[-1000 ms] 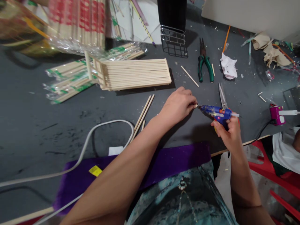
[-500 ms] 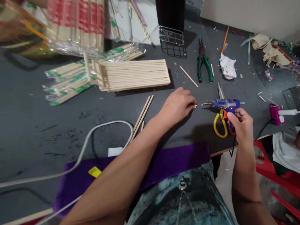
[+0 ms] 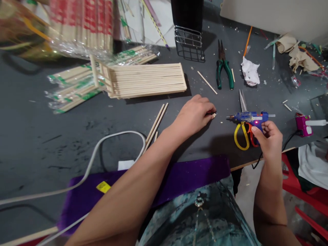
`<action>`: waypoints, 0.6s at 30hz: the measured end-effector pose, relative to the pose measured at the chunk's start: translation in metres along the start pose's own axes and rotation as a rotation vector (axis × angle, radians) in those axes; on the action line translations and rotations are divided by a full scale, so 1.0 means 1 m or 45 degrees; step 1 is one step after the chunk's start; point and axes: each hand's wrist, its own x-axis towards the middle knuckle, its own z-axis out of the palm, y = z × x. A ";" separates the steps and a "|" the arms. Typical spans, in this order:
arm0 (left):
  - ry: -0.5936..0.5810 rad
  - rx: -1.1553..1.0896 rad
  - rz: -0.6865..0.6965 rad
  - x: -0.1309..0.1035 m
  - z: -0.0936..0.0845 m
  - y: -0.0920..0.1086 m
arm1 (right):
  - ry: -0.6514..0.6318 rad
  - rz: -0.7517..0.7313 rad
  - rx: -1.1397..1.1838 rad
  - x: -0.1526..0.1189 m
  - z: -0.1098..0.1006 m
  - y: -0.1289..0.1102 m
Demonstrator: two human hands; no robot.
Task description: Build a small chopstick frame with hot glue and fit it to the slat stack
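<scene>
My left hand (image 3: 196, 112) rests low over the table, its fingers pinched on a small pale stick piece (image 3: 214, 116); most of that piece is hidden by the fingers. In my right hand (image 3: 270, 138) is a blue glue gun (image 3: 252, 117), gripped by its handle with a red light showing. Its nozzle points left toward my left hand, with a gap between them. Under the glue gun lie scissors (image 3: 241, 138) with yellow and orange handles. Beyond my left hand stands a small structure of glued wooden sticks (image 3: 148, 80).
Green-handled pliers (image 3: 224, 73), a loose stick (image 3: 207, 82) and crumpled paper (image 3: 250, 71) lie farther back. Wrapped chopsticks (image 3: 79, 87) are at the left. A white cable (image 3: 96, 153) curves past loose sticks (image 3: 156, 123). A purple cloth (image 3: 200, 171) covers the near edge.
My right hand has drawn the glue gun a little to the right, widening the gap to my left hand. The left hand stays in nearly the same place.
</scene>
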 end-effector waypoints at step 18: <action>-0.004 -0.013 -0.014 0.000 0.001 0.000 | 0.131 -0.574 -0.847 -0.006 0.039 -0.012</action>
